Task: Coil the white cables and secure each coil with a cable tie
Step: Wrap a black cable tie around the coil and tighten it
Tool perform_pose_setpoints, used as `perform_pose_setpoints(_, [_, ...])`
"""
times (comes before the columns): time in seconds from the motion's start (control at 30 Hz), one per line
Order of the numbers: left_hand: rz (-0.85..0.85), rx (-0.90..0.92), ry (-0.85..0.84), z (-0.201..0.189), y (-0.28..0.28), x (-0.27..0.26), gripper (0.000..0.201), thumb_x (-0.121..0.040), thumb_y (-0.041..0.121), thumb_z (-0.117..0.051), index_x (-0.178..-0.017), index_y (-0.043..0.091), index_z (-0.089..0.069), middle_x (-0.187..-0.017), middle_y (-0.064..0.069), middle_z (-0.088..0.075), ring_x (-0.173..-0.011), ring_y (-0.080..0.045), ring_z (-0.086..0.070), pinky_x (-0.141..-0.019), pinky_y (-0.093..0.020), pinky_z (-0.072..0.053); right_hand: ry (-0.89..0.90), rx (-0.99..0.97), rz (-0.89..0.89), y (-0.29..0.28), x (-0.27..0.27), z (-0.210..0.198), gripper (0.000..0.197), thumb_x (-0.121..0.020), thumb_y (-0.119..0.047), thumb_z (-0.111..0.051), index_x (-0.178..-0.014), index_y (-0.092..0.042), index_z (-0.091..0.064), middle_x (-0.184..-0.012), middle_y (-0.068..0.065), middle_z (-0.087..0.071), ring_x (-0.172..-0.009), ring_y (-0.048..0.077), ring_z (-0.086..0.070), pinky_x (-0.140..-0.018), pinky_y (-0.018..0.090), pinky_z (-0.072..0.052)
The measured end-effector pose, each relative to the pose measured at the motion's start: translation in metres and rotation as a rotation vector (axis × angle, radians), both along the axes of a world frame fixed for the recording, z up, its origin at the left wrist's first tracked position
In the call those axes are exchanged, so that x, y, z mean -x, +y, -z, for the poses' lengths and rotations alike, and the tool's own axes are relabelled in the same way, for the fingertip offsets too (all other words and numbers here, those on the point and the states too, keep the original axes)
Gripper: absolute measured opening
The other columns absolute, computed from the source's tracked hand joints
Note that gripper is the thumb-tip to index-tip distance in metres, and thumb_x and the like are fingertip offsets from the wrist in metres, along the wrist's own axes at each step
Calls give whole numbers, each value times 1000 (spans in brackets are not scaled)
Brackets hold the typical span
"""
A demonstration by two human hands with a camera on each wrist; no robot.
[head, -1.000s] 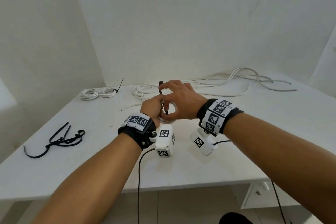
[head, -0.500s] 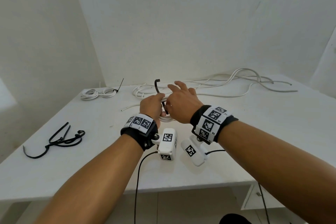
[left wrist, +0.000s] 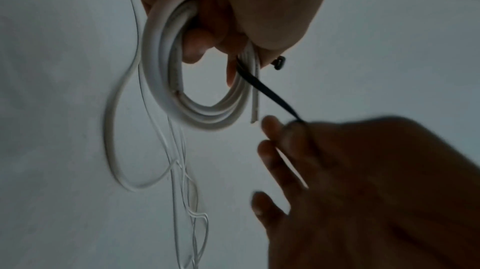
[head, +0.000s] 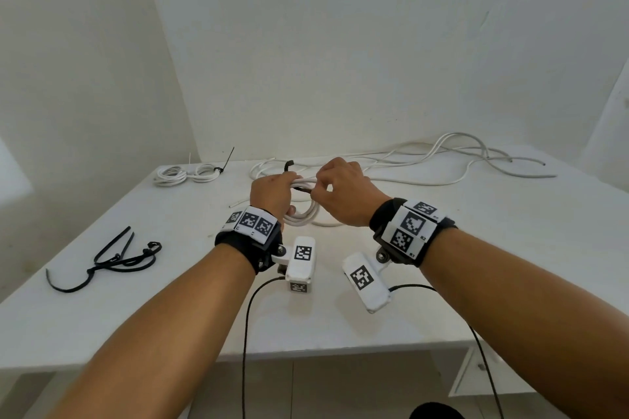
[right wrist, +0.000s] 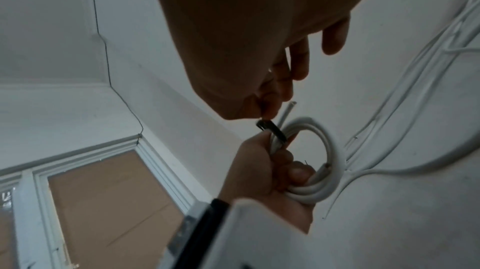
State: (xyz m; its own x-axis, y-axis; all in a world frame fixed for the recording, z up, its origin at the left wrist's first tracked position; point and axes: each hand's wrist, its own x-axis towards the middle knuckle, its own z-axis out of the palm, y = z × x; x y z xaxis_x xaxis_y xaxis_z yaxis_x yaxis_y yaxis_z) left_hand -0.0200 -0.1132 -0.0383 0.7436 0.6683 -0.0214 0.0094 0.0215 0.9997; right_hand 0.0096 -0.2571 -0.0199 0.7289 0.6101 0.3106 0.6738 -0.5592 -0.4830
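My left hand [head: 277, 189] grips a small coil of white cable [head: 308, 213] just above the white table [head: 190, 309]. A black cable tie [head: 301, 189] crosses the top of the coil, with its head end [head: 289, 163] sticking up behind my left hand. My right hand [head: 318, 192] pinches the tie's tail between thumb and forefinger. In the left wrist view the tie [left wrist: 267, 92] runs taut from the coil [left wrist: 166, 80] to my right fingertips [left wrist: 298, 123]. The right wrist view shows the coil [right wrist: 330, 150] in my left fist [right wrist: 262, 170] and the tie [right wrist: 272, 130] over it.
A tied double coil [head: 187, 174] lies at the back left. Loose white cables [head: 442, 160] sprawl across the back right. Several spare black ties [head: 115, 257] lie at the left. The table's front edge [head: 306, 354] is near my forearms.
Both hands have moved farther from me with the coil. The tie, upright between my hands a second ago, now lies across the coil. My right fingers closed on its tail.
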Motion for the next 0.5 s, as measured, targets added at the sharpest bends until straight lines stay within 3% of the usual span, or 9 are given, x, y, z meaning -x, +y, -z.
perform_pose_setpoints(0.13, [56,-85,31,1,6,1,25,-87,18,-62,-64,11,-63,-50,-2,-38,-29,-14,-35,-44,-25,-37,93,-209,-124,-4,0,-2,24,-93,-18,-56,-70,-14,-58,-122,-1,-59,-92,11,-57,-76,18,-40])
perform_pose_setpoints(0.17, [81,-115,31,2,5,1,26,-88,17,-62,-62,12,-61,-52,-2,-40,-32,-14,-37,-44,-26,-37,191,-289,-161,-3,0,-1,25,-92,-17,-57,-67,-16,-58,-119,-2,-64,-85,13,-60,-75,19,-42])
perform_pose_setpoints(0.23, [131,-176,35,2,3,3,26,-89,21,-62,-63,18,-60,-56,-1,-48,-43,-15,-44,-48,-28,-40,387,-486,-246,-1,0,0,21,-92,-19,-60,-71,-15,-63,-105,9,-74,-81,29,-68,-77,32,-54])
perform_pose_setpoints(0.33, [137,-194,39,4,0,6,24,-90,22,-61,-67,16,-59,-58,1,-50,-49,-16,-45,-50,-28,-41,613,-703,-341,-3,3,0,11,-92,-16,-70,-98,-9,-65,-94,21,-74,-85,31,-72,-85,42,-59])
perform_pose_setpoints(0.4, [119,-174,28,5,-2,8,21,-86,18,-62,-66,11,-63,-50,2,-45,-46,-18,-39,-47,-26,-38,581,-712,-316,-4,2,1,28,-87,-11,-75,-112,-9,-63,-90,19,-75,-84,30,-73,-84,40,-60])
perform_pose_setpoints(0.5, [148,-255,11,8,-7,10,23,-86,16,-60,-66,5,-66,-45,4,-38,-45,-16,-34,-45,-25,-35,381,-644,-130,-4,-1,0,25,-89,-7,-71,-114,-8,-68,-76,11,-75,-66,16,-72,-67,23,-58])
